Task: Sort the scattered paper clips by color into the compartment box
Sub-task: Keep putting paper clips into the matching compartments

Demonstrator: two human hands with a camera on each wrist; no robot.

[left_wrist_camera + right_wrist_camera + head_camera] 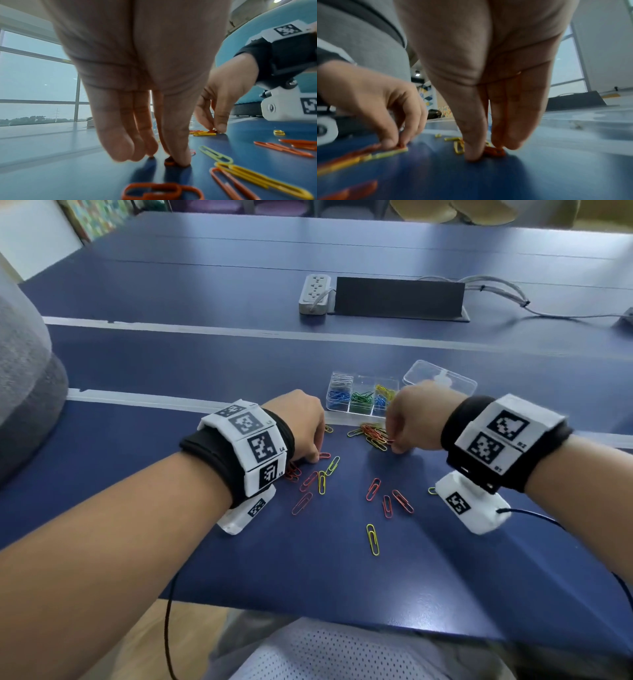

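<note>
head view: left hand (301, 426) fingertips down on an orange clip (323, 455); right hand (411, 419) down in the clip pile (371, 434), near side of the box (363, 398). loose clips on table (445, 559).
left wrist: thumb and finger pinch the orange clip (169, 161).
right wrist: thumb and fingers pinch an orange clip (494, 151), blurred.

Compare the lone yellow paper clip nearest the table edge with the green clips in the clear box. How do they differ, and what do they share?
The yellow clip lies alone on the blue table; the green clips lie heaped together. The yellow clip is still loose and unsorted; the green clips already sit in a compartment of the clear box. They differ in colour too. Both have the same looped wire shape, and neither hand touches them.
</note>
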